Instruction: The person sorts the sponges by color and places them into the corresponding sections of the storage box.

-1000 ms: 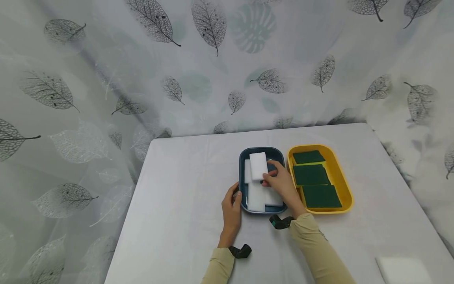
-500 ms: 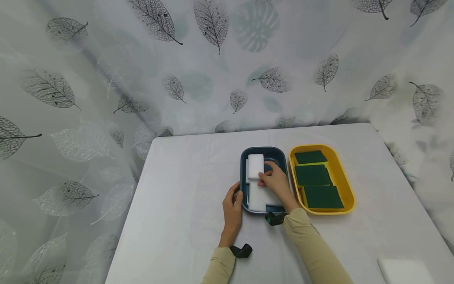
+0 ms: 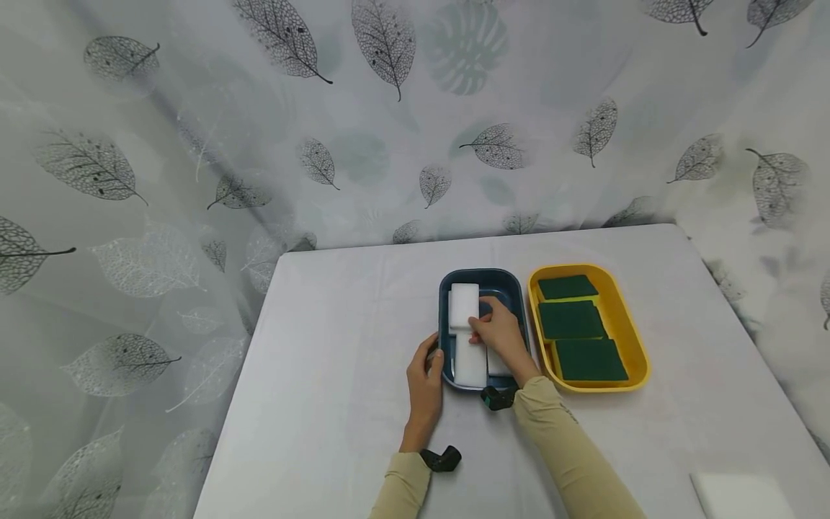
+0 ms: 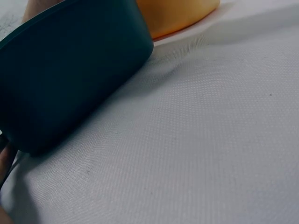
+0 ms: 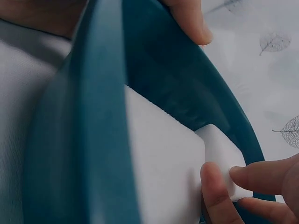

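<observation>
A dark blue tray (image 3: 444,306) stands on the white-covered table with several white sponge blocks inside. My right hand (image 3: 502,335) pinches one white sponge (image 3: 464,308) between thumb and fingers at the tray's far left; in the right wrist view that sponge (image 5: 219,149) lies against the tray wall. Nearer me lies another white sponge (image 3: 470,364), and a further sponge block (image 3: 498,366) beside it is partly hidden under my right hand. My left hand (image 3: 424,389) grips the left side of the tray, a fingertip (image 5: 198,32) reaching over the rim in the right wrist view.
Close on the right stands a yellow tray (image 3: 632,339) holding green scouring pads (image 3: 590,359) in a column. A white slab (image 3: 739,496) lies at the table's near right corner. Leaf-printed curtain (image 3: 363,173) hangs behind the table.
The right hand has moved left and slightly down with the pinched sponge, which now covers the sponge at the tray's far left. The left hand stays on the tray.
</observation>
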`<state>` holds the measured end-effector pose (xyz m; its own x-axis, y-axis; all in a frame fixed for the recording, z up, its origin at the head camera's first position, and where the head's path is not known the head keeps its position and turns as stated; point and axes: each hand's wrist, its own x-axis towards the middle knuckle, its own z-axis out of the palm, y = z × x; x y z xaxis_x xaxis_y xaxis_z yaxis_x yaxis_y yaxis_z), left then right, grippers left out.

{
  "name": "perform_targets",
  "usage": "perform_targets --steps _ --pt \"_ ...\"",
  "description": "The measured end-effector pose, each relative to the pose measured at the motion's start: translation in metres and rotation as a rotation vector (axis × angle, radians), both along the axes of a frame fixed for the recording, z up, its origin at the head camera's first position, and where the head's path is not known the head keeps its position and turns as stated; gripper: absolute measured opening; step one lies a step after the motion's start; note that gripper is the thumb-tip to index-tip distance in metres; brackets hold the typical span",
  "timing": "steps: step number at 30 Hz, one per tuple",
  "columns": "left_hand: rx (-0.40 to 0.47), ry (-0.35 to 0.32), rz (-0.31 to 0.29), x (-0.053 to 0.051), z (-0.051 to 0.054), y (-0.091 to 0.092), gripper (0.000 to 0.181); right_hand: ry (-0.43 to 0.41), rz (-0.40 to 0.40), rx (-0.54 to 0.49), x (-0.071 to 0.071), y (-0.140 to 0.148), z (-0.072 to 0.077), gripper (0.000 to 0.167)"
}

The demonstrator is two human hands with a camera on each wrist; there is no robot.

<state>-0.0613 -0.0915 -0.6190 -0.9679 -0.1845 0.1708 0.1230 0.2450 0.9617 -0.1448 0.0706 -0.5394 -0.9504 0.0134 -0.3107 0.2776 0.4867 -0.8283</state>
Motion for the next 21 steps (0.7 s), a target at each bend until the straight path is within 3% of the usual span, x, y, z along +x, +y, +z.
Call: perform_targets --steps 9,21 --pt "0.000 0.011 -0.007 0.000 -0.002 -0.001 0.036 -0.012 0.002 0.031 0.003 0.003 0.004 0.065" --pt "-0.028 0.017 -0.012 0.001 0.000 -0.001 0.037 -0.006 0.009 0.009 0.020 0.018 0.026 0.069"
